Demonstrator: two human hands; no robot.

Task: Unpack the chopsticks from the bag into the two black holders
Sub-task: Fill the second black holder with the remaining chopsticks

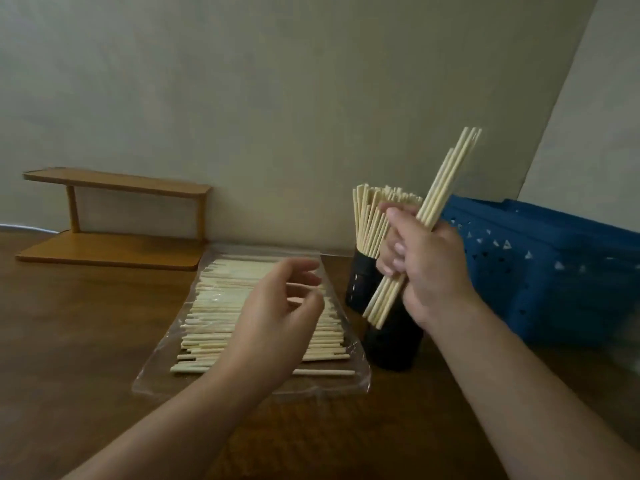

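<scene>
A clear plastic bag (166, 372) lies flat on the brown table, with many pale wooden chopsticks (221, 306) lying across it. My left hand (277, 317) hovers over the bag, fingers curled apart, holding nothing. My right hand (429, 268) is shut on a slanted bundle of chopsticks (440, 192), raised above the two black holders. The far holder (360, 285) is packed with upright chopsticks (370, 220). The near holder (394, 344) stands just in front of it, its opening hidden by my right hand and bundle.
A blue perforated plastic basket (540, 271) stands right of the holders. A small wooden two-tier shelf (114, 220) sits at the back left against the wall. Bare table surface (69, 341) lies left of the bag.
</scene>
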